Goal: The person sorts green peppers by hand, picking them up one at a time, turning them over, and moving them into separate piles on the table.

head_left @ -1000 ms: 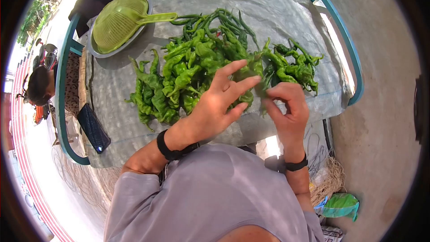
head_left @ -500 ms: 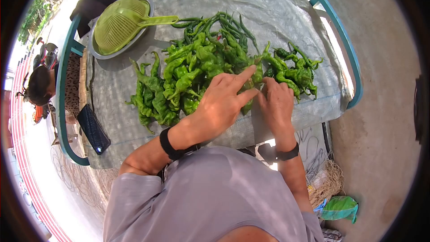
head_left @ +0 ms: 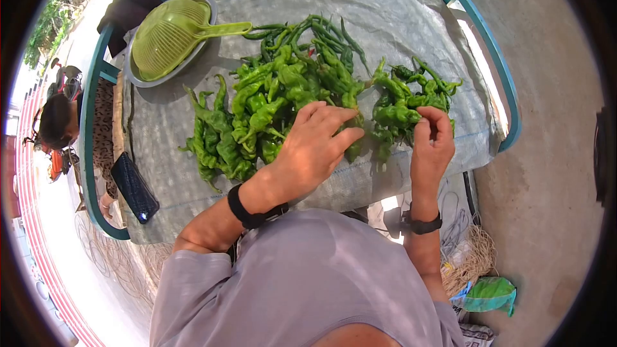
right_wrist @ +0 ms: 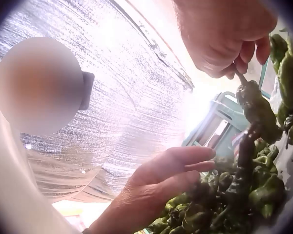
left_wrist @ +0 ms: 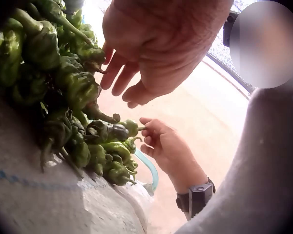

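Note:
My right hand (head_left: 434, 144) pinches the stem of a green pepper (head_left: 393, 115) between thumb and fingers, at the near side of a smaller pepper pile (head_left: 432, 97). In the right wrist view this pepper (right_wrist: 258, 108) hangs down from the fingertips by its stem. My left hand (head_left: 308, 146) lies over the near right part of the larger pile of wrinkled green peppers (head_left: 257, 99). Its fingers are extended and loosely bent, with no pepper seen in them. In the left wrist view the fingertips (left_wrist: 118, 80) are right beside the peppers.
A grey sheet (head_left: 411, 19) covers the table, framed by a teal rail (head_left: 498, 71). A green strainer (head_left: 168, 35) lies upside down in a metal basin (head_left: 143, 80) at the back left. A dark phone (head_left: 135, 187) lies at the left edge. Another person (head_left: 58, 122) is at the left.
My right hand went down beside the larger pile, then moved right to the smaller pile with a pepper by its stem. The left hand drew back slightly, its fingers lower and more bent.

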{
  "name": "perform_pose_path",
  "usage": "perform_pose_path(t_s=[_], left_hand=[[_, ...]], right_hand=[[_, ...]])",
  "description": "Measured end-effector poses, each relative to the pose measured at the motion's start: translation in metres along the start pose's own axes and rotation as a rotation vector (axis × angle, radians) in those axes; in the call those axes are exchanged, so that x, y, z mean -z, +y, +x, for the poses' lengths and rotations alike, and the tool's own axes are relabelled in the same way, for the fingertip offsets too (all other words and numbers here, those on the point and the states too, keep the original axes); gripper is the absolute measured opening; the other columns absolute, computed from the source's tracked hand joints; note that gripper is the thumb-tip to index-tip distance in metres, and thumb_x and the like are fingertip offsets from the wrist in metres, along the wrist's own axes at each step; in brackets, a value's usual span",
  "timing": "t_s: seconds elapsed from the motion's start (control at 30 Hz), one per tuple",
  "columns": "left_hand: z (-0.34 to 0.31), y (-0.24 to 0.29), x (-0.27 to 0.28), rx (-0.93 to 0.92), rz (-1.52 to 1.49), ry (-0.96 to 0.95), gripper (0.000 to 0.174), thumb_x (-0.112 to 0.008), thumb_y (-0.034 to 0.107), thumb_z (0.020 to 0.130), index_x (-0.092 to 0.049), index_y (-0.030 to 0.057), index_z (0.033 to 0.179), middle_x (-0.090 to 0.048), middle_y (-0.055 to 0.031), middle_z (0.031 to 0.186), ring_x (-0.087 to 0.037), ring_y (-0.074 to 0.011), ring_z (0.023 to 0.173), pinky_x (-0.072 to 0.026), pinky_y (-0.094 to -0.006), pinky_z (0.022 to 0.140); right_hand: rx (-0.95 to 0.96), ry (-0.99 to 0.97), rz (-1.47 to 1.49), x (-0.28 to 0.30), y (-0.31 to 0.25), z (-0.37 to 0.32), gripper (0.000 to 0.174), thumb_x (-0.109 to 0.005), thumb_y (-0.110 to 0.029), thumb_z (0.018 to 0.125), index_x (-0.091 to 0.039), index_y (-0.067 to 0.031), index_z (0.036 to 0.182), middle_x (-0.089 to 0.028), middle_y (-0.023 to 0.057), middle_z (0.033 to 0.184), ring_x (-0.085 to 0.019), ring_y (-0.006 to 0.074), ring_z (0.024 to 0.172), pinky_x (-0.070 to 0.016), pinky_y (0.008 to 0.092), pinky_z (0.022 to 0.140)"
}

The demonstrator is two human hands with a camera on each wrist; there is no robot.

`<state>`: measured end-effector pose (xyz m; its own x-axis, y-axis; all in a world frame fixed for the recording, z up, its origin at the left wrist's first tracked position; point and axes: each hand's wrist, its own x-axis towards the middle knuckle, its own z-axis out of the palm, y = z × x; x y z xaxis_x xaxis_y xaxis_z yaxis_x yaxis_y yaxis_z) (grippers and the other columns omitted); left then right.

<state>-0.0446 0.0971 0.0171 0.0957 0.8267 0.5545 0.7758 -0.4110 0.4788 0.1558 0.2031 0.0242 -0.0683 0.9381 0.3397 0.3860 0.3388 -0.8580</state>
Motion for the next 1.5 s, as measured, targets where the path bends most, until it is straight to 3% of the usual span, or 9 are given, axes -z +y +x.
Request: perform_pose_path(t_s=[0.13, 0.33, 0.5, 0.6, 0.8, 1.0, 1.3, 1.43, 1.5], left_hand=[[0.004, 0.006, 0.004, 0.016, -0.074, 0.062, 0.045, -0.071, -0.005, 0.073, -0.065, 0.0091, 0.114, -0.062, -0.0108, 0.125, -0.060, -0.0305, 0.106, -0.0434, -0.0440, 0.099], [0.006, 0.014, -0.005, 0.114, -0.163, 0.188, 0.048, -0.071, -0.005, 0.074, -0.066, 0.0095, 0.119, -0.059, -0.0109, 0.132, -0.060, -0.0317, 0.107, -0.0450, -0.0430, 0.096], [0.005, 0.006, -0.005, 0.067, 0.148, 0.030, 0.052, -0.074, 0.000, 0.071, -0.067, 0.0134, 0.121, -0.058, -0.0080, 0.134, -0.058, -0.0312, 0.108, -0.0454, -0.0405, 0.094], [0.001, 0.002, -0.008, 0.071, 0.179, 0.003, 0.054, -0.075, 0.002, 0.070, -0.068, 0.0168, 0.122, -0.060, -0.0047, 0.133, -0.057, -0.0292, 0.108, -0.0454, -0.0393, 0.092], [0.003, 0.004, -0.003, 0.048, 0.220, 0.064, 0.046, -0.069, 0.005, 0.075, -0.070, 0.0191, 0.119, -0.061, 0.0001, 0.133, -0.055, -0.0246, 0.110, -0.0405, -0.0407, 0.097], [-0.005, 0.002, -0.014, 0.034, 0.327, -0.118, 0.051, -0.068, 0.002, 0.075, -0.068, 0.0176, 0.124, -0.058, -0.0025, 0.135, -0.054, -0.0240, 0.113, -0.0287, -0.0517, 0.110], [-0.002, 0.007, 0.020, 0.145, 0.102, 0.228, 0.058, -0.057, -0.011, 0.071, -0.059, 0.0043, 0.126, -0.058, -0.0156, 0.127, -0.054, -0.0346, 0.114, -0.0381, -0.0451, 0.102], [0.005, 0.020, 0.022, 0.274, -0.061, 0.385, 0.050, -0.053, -0.010, 0.076, -0.059, 0.0009, 0.125, -0.058, -0.0186, 0.125, -0.053, -0.0375, 0.112, -0.0416, -0.0443, 0.099], [0.007, 0.019, 0.020, 0.251, -0.013, 0.303, 0.045, -0.055, -0.007, 0.078, -0.061, 0.0015, 0.122, -0.058, -0.0183, 0.124, -0.053, -0.0372, 0.112, -0.0414, -0.0443, 0.099]], right_hand=[[-0.008, 0.064, 0.169, 0.018, -0.005, -0.003, 0.014, -0.055, -0.004, 0.098, -0.065, -0.0032, 0.108, -0.063, -0.0010, 0.097, -0.054, 0.0067, 0.076, -0.0442, 0.0213, 0.070], [-0.249, -0.267, 0.577, -0.001, 0.002, -0.022, 0.012, -0.058, -0.006, 0.099, -0.063, -0.0044, 0.110, -0.062, -0.0002, 0.102, -0.057, 0.0071, 0.084, -0.0497, 0.0238, 0.076], [-0.140, -0.655, 0.538, -0.014, -0.005, -0.039, 0.017, -0.065, -0.007, 0.096, -0.062, -0.0049, 0.113, -0.062, 0.0004, 0.106, -0.057, 0.0081, 0.084, -0.0495, 0.0245, 0.077], [-0.306, -0.678, 0.627, -0.011, -0.008, -0.038, 0.027, -0.069, -0.007, 0.092, -0.059, -0.0046, 0.116, -0.062, 0.0007, 0.108, -0.060, 0.0082, 0.089, -0.0498, 0.0252, 0.075], [0.182, -0.475, -0.274, -0.003, 0.005, -0.035, 0.041, -0.070, -0.005, 0.084, -0.059, -0.0107, 0.123, -0.065, 0.0089, 0.113, -0.069, 0.0236, 0.092, -0.0555, 0.0343, 0.070], [0.293, -0.624, -0.506, -0.005, 0.003, -0.034, 0.043, -0.067, -0.003, 0.079, -0.062, -0.0161, 0.120, -0.069, 0.0049, 0.108, -0.067, 0.0282, 0.096, -0.0557, 0.0398, 0.075], [0.604, -0.448, -0.303, 0.005, -0.025, 0.008, 0.035, -0.063, 0.007, 0.075, -0.064, -0.0103, 0.105, -0.068, 0.0050, 0.111, -0.067, 0.0290, 0.101, -0.0555, 0.0398, 0.077], [0.567, -0.465, -0.120, -0.024, -0.047, 0.024, 0.033, -0.063, 0.006, 0.076, -0.065, -0.0100, 0.105, -0.066, 0.0060, 0.117, -0.067, 0.0307, 0.100, -0.0555, 0.0400, 0.075], [0.484, -0.448, -0.042, -0.034, -0.047, 0.024, 0.031, -0.064, 0.004, 0.077, -0.065, -0.0103, 0.105, -0.065, 0.0065, 0.118, -0.067, 0.0311, 0.097, -0.0555, 0.0402, 0.074]])
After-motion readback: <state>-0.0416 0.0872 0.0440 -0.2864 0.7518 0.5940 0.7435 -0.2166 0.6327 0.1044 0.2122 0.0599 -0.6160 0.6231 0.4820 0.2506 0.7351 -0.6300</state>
